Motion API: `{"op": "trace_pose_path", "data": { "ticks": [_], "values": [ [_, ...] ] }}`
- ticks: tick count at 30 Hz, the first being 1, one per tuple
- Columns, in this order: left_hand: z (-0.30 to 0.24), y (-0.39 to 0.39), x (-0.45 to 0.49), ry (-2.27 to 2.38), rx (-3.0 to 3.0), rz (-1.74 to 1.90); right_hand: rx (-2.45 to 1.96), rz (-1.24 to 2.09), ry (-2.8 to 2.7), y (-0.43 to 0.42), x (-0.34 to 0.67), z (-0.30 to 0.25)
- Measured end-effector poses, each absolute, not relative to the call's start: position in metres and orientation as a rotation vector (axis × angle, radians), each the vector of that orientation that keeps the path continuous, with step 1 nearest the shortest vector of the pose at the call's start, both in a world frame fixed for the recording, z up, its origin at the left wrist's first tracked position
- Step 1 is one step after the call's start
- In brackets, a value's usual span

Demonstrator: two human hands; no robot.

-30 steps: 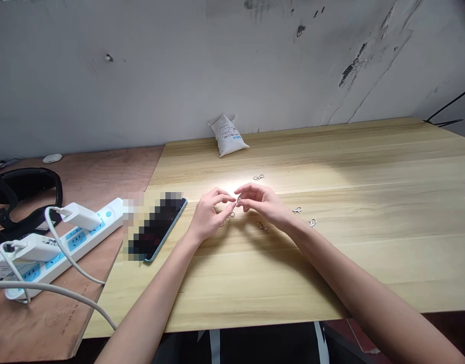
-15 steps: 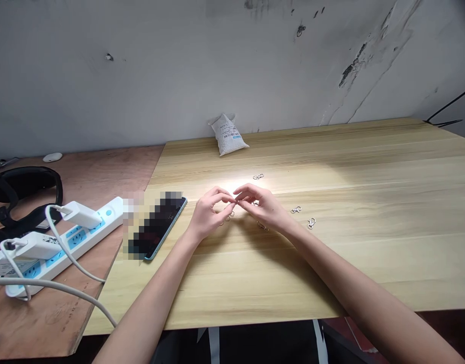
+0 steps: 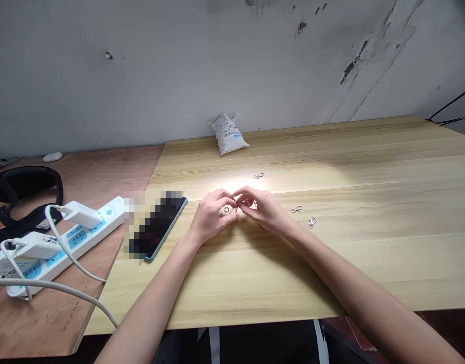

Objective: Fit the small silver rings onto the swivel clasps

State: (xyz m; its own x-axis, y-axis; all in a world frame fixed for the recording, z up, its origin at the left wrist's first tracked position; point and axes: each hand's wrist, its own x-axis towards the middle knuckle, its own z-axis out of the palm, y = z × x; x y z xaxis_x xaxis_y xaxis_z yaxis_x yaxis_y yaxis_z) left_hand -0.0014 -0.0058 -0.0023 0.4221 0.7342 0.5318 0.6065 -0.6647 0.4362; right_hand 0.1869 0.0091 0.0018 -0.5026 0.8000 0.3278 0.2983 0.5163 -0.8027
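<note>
Metal clasps [image 3: 297, 209] lay on the bench [image 3: 369, 253] near our right hand [image 3: 266, 207], a ring [image 3: 227, 209] under our left hand [image 3: 210, 216]. Both hands touched; whether either grip held something, we could not tell. If a hand sank carelessly, these pieces could scatter.

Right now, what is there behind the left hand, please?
Through the thumb-and-forefinger gap of the left hand, at least one small metal ring shows on the wood-grain tabletop. Whatever the hand itself covers cannot be seen.
</note>
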Motion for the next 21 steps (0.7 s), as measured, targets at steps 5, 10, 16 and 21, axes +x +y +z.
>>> {"op": "trace_pose_path", "data": {
  "ticks": [5,10,16,21],
  "values": [
    [-0.0034,-0.0054,-0.0013,1.199,2.561,1.071,-0.900,0.918,-2.041,0.0087,0.1865,0.0012],
    [-0.0024,-0.0056,-0.0011,1.207,2.614,1.089,-0.914,0.898,-2.054,0.0094,0.1872,0.0016],
    [-0.0002,-0.0062,-0.0011,1.225,2.716,1.183,-0.927,0.757,-2.118,0.0146,0.1928,0.0031],
    [0.0019,-0.0075,-0.0001,1.268,2.817,1.223,-0.936,0.851,-2.081,0.0139,0.1944,0.0063]
  ]
}}
